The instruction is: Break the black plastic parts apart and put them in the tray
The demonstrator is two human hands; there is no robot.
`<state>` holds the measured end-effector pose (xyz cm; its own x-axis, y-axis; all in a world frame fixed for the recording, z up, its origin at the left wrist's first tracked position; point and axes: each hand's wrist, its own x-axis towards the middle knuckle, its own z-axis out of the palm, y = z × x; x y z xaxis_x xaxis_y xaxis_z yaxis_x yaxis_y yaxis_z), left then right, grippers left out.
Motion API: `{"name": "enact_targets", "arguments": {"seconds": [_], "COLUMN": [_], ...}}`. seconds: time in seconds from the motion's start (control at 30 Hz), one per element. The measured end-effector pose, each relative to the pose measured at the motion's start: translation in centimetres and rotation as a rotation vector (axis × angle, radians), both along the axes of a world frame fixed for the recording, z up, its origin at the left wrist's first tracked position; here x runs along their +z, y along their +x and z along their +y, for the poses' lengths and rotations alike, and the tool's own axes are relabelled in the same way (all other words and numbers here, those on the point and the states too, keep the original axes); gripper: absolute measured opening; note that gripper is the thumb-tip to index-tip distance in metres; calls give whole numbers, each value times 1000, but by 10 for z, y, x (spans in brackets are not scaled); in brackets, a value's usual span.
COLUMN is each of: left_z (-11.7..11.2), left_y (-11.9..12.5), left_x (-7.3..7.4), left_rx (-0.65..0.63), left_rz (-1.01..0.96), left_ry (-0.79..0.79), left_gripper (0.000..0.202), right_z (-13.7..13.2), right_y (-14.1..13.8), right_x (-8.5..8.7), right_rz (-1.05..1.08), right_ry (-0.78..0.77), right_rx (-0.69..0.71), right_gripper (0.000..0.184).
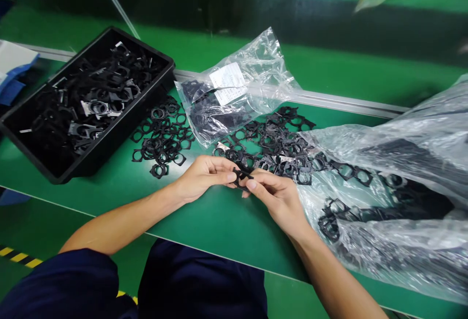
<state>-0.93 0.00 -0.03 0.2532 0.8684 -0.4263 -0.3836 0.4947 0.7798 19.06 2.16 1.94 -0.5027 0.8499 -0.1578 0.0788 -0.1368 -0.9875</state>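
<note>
Between both hands, just above the green tabletop, is a small black plastic ring part (243,177). My left hand (206,178) pinches its left end with thumb and fingertips. From the other side, the thumb and fingers of my right hand (274,193) grip the right end. Right behind the hands lies a heap of similar black ring parts (278,138), a few of them with pale faces. A second, smaller pile (164,131) sits to the left. Fingers partly cover the held part, so its full shape is hidden.
A black bin (166,65) holding many such parts stands at the left. Behind the heap lies a clear plastic bag (263,70) with a white label (228,84) and parts inside. A large clear bag (402,250) of parts lies open at the right. A metal rail (340,102) runs along the back.
</note>
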Motion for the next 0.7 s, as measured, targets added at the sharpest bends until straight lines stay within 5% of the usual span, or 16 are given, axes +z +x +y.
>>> {"name": "enact_targets", "arguments": {"seconds": [0.3,0.7], "left_z": [7,7], "left_y": [-8,-10], "left_x": [1,-1], "left_rx": [-137,-140], "left_rz": [-19,43], "left_ry": [-24,3], "left_gripper": [32,33], "right_z": [-3,-3], "right_y": [-1,-1], "right_x": [2,-6], "right_rz": [-12,-39], "right_ry": [80,-16], "right_rx": [40,-13], "right_gripper": [37,41]}}
